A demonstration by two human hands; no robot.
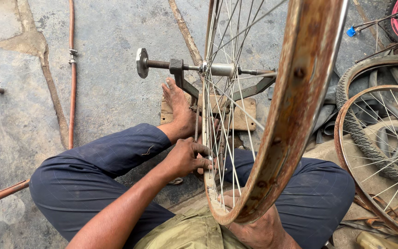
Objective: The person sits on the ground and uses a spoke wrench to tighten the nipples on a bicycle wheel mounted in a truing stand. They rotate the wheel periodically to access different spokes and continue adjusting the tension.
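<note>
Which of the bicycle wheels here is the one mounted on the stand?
The big rusty spoked wheel rim in the centre, its hub held on the threaded metal stand. The other rusty rims lie flat on the right.

Cracked grey concrete floor (pixel 111 69). On it: long reddish-brown hose (pixel 72 83), small pale wooden board (pixel 244 115) under a foot, rusty spoked wheel rim (pixel 346 152) over a worn black tyre (pixel 369 143).

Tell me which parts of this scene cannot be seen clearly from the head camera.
- Right hand: its fingers are hidden behind the rusty rim, so its grip cannot be judged.
- Left hand: fingertips lost among the spokes; any tool is unclear.
- Second wheel: cut off by the right edge.
- Stand base: partly covered by the foot.
</note>
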